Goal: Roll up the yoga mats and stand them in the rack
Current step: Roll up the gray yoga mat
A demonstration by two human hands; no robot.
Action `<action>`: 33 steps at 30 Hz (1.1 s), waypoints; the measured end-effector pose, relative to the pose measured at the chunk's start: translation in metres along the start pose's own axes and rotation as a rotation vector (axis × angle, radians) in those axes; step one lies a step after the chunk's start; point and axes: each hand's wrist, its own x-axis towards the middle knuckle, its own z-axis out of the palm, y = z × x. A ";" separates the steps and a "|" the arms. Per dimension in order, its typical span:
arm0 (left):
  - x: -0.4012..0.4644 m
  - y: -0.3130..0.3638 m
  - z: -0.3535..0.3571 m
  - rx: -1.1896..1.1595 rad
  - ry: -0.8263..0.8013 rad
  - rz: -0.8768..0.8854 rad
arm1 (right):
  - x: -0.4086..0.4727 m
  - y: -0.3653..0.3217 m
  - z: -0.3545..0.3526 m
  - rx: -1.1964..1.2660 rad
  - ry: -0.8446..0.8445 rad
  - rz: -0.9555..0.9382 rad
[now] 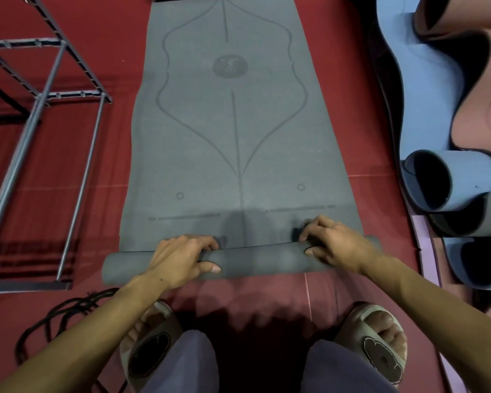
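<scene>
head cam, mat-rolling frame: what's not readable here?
- Grey mat, head view: far end cut off by the top edge.
- Rack: left part runs out of frame, so its slots are not countable.
- Left hand and right hand: fingertips hidden behind the grey roll.
- Blue rolled mats: cut by the right edge, count unclear.
- Round logo: too small to read.

Dim light, soft blur, edges warped

Grey yoga mat (230,137) with darker line pattern, dark red floor (111,165), blue rolled mats (459,177)
</scene>
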 end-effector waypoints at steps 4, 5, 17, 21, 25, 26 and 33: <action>0.004 0.001 -0.004 0.004 -0.025 -0.020 | -0.012 -0.012 0.011 -0.144 0.154 -0.075; 0.005 0.001 -0.005 0.005 -0.038 -0.029 | -0.015 -0.014 0.012 -0.162 0.147 -0.071; -0.013 0.024 0.011 0.108 0.243 -0.022 | 0.006 -0.016 -0.008 -0.141 0.025 0.062; -0.016 0.025 0.023 0.105 0.329 -0.026 | 0.007 -0.022 -0.013 -0.208 0.015 0.116; -0.017 0.025 0.025 0.125 0.321 -0.070 | 0.008 -0.026 -0.012 -0.158 0.028 0.156; -0.016 0.024 0.024 0.137 0.310 -0.076 | 0.007 -0.026 -0.012 -0.135 0.038 0.156; -0.003 0.014 0.015 0.129 0.293 -0.042 | -0.002 -0.035 -0.008 -0.212 0.183 0.132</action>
